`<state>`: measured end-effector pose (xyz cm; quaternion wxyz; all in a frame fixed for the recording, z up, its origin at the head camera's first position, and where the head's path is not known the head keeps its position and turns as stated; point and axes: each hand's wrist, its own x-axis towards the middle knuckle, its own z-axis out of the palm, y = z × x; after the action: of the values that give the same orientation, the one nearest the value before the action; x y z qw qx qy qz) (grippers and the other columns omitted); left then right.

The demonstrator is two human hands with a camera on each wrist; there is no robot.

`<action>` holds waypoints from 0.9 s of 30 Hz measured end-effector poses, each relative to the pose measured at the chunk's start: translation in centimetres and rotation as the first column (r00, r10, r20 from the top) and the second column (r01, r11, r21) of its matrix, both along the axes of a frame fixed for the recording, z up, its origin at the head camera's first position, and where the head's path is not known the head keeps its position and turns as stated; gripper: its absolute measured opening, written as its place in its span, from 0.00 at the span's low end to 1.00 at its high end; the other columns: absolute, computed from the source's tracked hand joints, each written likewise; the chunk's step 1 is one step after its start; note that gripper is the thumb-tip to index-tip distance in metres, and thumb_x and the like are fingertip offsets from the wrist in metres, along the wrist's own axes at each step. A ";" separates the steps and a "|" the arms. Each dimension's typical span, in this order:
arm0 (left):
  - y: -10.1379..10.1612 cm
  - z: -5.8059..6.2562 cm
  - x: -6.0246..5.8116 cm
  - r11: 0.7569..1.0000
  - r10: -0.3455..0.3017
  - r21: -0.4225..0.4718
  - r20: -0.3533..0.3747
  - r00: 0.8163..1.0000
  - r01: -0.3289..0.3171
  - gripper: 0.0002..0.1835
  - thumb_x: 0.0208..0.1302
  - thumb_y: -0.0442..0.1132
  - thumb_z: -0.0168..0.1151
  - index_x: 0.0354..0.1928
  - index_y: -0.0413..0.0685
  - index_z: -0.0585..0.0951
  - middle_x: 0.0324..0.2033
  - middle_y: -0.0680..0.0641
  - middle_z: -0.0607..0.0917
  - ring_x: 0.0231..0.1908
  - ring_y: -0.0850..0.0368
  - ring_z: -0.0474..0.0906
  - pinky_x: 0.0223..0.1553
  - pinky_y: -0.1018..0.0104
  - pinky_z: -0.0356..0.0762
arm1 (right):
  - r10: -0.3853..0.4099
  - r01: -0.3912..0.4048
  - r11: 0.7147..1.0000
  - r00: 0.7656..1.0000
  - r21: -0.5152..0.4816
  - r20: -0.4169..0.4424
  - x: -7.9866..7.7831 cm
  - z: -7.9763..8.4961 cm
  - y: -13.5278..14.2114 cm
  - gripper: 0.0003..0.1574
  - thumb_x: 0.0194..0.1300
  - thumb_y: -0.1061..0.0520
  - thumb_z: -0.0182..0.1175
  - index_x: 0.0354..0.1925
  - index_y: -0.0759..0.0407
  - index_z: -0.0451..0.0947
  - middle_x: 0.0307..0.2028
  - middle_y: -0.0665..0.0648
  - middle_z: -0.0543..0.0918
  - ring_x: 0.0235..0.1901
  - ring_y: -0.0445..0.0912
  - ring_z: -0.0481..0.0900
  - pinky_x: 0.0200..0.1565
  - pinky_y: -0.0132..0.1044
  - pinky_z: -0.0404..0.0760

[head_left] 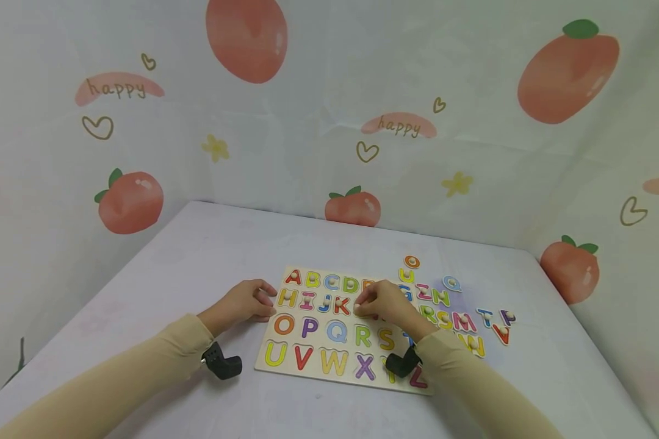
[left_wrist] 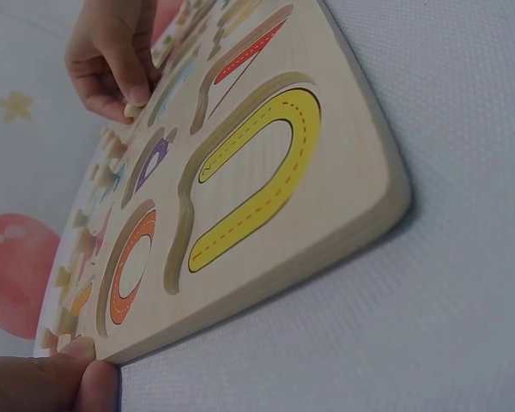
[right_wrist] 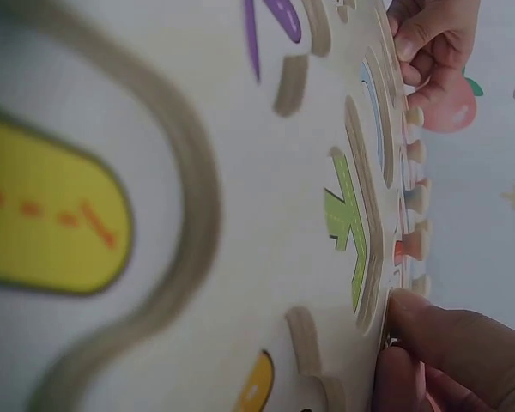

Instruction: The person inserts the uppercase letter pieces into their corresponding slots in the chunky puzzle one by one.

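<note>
A wooden alphabet puzzle board [head_left: 318,341] lies on the table, its top two rows largely filled with knobbed letters. My left hand [head_left: 247,303] holds the board's left edge, thumb at the rim beside the O slot [left_wrist: 130,266]. Over the second row, just right of the red K piece [head_left: 342,305], my right hand [head_left: 384,306] pinches a small wooden knob [left_wrist: 134,111] between thumb and fingers. The letter under that knob is hidden by the hand. Lower down, the recesses for R [head_left: 362,335] and U [left_wrist: 300,142] show their printed letters.
Loose letter pieces lie right of the board, among them a blue Q [head_left: 451,283], a red V [head_left: 502,333] and an orange O [head_left: 412,261]. Some sit close against the board's right edge. A printed cloth backdrop [head_left: 307,146] rises behind the table.
</note>
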<state>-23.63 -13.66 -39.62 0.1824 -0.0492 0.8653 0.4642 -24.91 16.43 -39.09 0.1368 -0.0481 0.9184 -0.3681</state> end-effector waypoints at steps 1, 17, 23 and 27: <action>0.0 0.0 0.0 1.000 0.001 0.001 0.000 1.000 -0.001 0.21 0.56 0.30 0.69 0.52 0.38 0.75 0.34 0.44 0.80 0.29 0.58 0.78 0.33 0.69 0.84 | 0.004 -0.004 1.000 1.000 0.000 0.000 0.0 0.0 0.0 0.06 0.55 0.57 0.71 0.28 0.56 0.83 0.24 0.51 0.80 0.22 0.43 0.73 0.25 0.30 0.74; -0.1 0.1 0.4 1.000 -0.012 0.021 -0.004 1.000 0.012 0.21 0.56 0.29 0.68 0.52 0.36 0.75 0.34 0.43 0.79 0.30 0.57 0.78 0.33 0.69 0.84 | -0.005 0.002 0.997 0.999 -0.072 -0.053 -0.2 1.6 2.3 0.13 0.56 0.55 0.70 0.40 0.57 0.82 0.32 0.53 0.80 0.30 0.44 0.76 0.30 0.34 0.78; 0.0 0.1 0.3 1.000 -0.010 0.013 -0.006 1.000 0.010 0.21 0.56 0.29 0.68 0.52 0.37 0.75 0.35 0.43 0.79 0.30 0.57 0.78 0.33 0.69 0.84 | -0.010 -0.012 0.981 0.994 -0.196 -0.110 -0.1 3.6 5.7 0.21 0.61 0.55 0.67 0.49 0.67 0.78 0.35 0.56 0.81 0.35 0.47 0.83 0.44 0.41 0.84; 0.0 0.2 0.1 1.000 -0.011 0.007 -0.010 1.000 0.011 0.21 0.56 0.29 0.68 0.52 0.37 0.75 0.35 0.43 0.79 0.30 0.57 0.78 0.33 0.69 0.84 | -0.099 0.077 0.980 0.988 -0.183 -0.115 0.2 4.3 8.5 0.26 0.63 0.51 0.65 0.53 0.66 0.76 0.39 0.57 0.81 0.39 0.47 0.80 0.46 0.38 0.81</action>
<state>-23.50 -13.70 -39.45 0.1810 -0.0415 0.8649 0.4663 -24.72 24.96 -34.82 0.0582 -0.0421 0.8897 -0.4508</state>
